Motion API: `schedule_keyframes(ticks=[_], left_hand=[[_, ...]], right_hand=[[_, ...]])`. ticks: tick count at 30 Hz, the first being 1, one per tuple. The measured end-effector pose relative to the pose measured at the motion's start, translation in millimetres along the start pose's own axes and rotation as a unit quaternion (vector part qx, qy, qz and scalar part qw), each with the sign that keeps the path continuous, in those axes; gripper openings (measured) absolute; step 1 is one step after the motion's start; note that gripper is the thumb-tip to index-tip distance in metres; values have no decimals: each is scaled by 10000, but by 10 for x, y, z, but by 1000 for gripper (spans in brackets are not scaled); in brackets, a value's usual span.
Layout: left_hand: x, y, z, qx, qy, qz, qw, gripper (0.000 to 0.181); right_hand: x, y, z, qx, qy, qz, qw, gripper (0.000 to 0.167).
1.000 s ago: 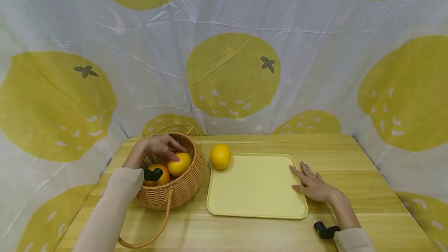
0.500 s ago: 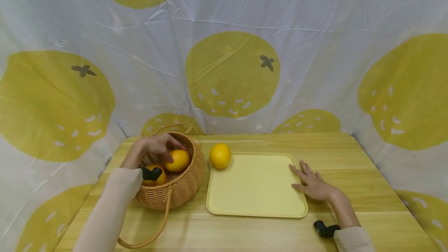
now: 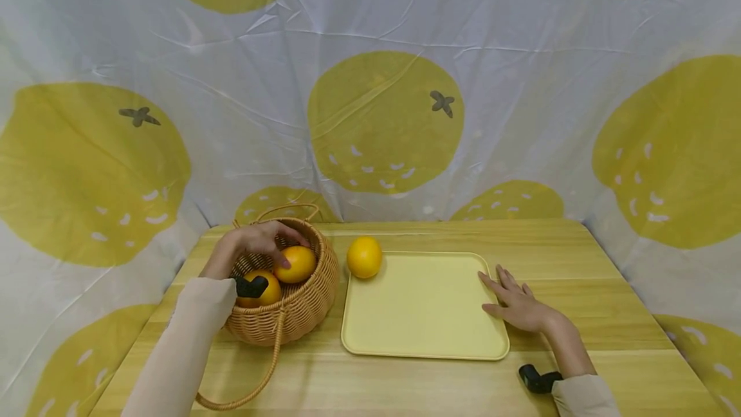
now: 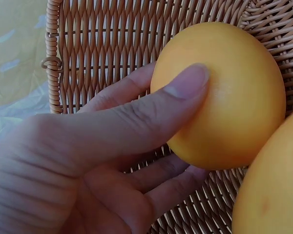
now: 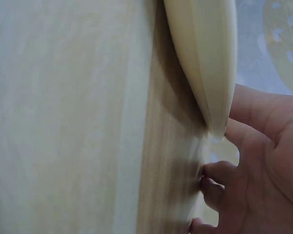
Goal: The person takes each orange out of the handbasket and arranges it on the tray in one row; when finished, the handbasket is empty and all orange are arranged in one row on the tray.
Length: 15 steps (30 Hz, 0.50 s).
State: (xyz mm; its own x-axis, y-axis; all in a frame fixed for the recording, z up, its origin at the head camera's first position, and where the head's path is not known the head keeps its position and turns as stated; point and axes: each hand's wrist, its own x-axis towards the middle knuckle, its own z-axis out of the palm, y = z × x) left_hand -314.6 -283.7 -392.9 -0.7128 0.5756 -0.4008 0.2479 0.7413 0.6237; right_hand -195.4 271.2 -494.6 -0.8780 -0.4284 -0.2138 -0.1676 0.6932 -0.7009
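Left hand (image 3: 257, 242) curled in a grip, right hand (image 3: 519, 307) spread and holding nothing: we view both at the worktop (image 3: 405, 388). Against the right hand's fingertips lies the yellow tray (image 3: 425, 314); to its left stands the wicker basket (image 3: 309, 311). We judge the work about one-third along: the outlying orange (image 3: 365, 257) sits at the tray's far left corner. Left in the basket are the gripped orange (image 3: 298, 265), between thumb and fingers, not yet lifted out, and the ungripped orange (image 3: 273, 289) beside it.
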Motion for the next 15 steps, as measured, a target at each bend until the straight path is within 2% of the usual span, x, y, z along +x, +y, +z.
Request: schedule_keyframes(ticks=[10,15], left_hand=[[-7,-7,21,339,-199,45,9992,60],[-8,9,19,182,-148,-29,9997,58]], right_hand=[[4,12,7,-18,-30,-12,10000,75],[-1,6,-5,-15,-1,-14,10000,75]])
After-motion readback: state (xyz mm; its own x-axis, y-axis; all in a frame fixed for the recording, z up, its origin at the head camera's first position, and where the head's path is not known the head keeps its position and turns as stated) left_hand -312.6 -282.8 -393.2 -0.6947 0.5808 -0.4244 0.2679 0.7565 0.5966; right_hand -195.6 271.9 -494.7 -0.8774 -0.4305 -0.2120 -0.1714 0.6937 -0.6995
